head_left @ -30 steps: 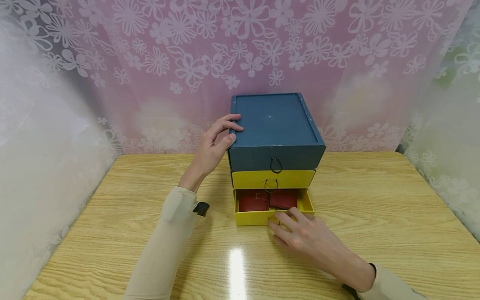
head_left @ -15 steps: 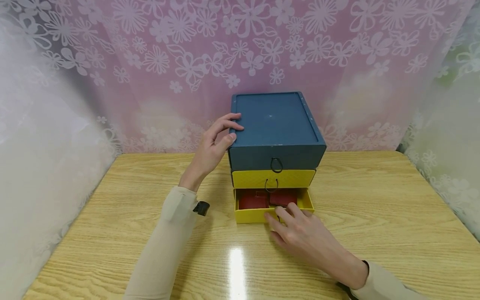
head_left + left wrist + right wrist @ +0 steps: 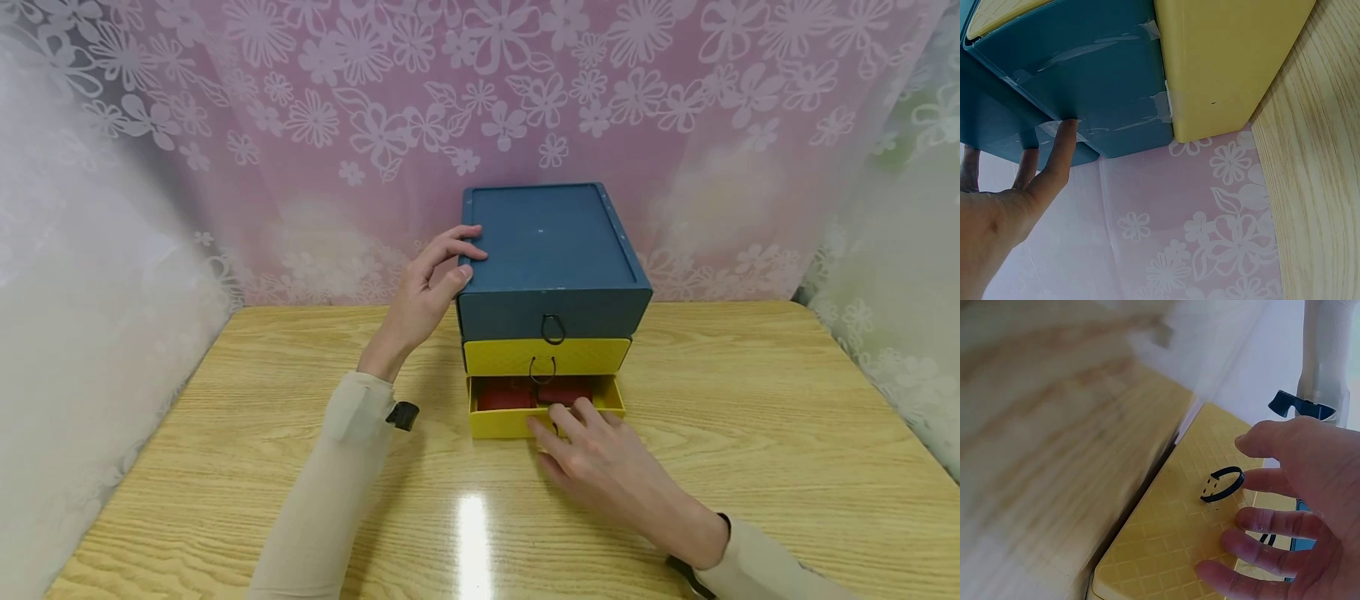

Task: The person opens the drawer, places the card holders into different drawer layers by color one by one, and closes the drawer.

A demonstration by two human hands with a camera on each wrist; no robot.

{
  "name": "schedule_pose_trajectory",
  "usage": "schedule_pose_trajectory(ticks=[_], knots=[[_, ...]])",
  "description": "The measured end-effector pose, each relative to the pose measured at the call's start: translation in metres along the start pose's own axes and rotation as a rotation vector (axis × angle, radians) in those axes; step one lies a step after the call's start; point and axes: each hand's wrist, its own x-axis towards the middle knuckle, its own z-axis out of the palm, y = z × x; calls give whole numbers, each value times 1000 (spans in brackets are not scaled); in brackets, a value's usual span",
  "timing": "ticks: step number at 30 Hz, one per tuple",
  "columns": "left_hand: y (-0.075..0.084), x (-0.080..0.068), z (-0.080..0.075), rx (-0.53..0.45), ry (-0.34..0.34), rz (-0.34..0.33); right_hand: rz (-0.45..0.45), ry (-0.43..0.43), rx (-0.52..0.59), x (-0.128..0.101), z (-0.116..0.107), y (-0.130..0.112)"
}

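Note:
A stack of drawer boxes stands on the table, with a blue box [image 3: 551,242] on top. My left hand [image 3: 422,296] rests on this box's left edge, fingertips over the top and thumb at the near corner. The bottom yellow drawer [image 3: 497,425] is pulled partly out. Inside lie two dark red items, a left one [image 3: 504,396] and a right one [image 3: 564,392]; their kind is unclear. My right hand [image 3: 603,467] touches the drawer's front with its fingers. In the right wrist view these fingers are spread near the black loop handle [image 3: 1227,487].
Above the pulled-out drawer sits another yellow drawer front [image 3: 495,358] with a loop handle. A wooden table [image 3: 750,417] bears the stack. A floral pink curtain [image 3: 337,150] hangs behind it. Clear tape [image 3: 1110,47] crosses the blue side.
The bottom drawer has slid a little inward, toward the stack, with my right hand moving along at its front. Less of the red items shows. The left hand has stayed in place.

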Motion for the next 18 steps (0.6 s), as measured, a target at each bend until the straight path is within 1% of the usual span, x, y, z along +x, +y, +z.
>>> schedule_pose_trajectory(ticks=[2, 10, 13, 18], knots=[[0, 0, 0, -2, 0, 1, 4, 4, -9, 1, 1, 0], [-1, 0, 0, 1, -3, 7, 16, -25, -45, 3, 3, 0], [0, 0, 0, 1, -4, 1, 24, -36, -42, 3, 3, 0], [1, 0, 0, 4, -3, -4, 48, -81, -25, 1, 2, 2]])
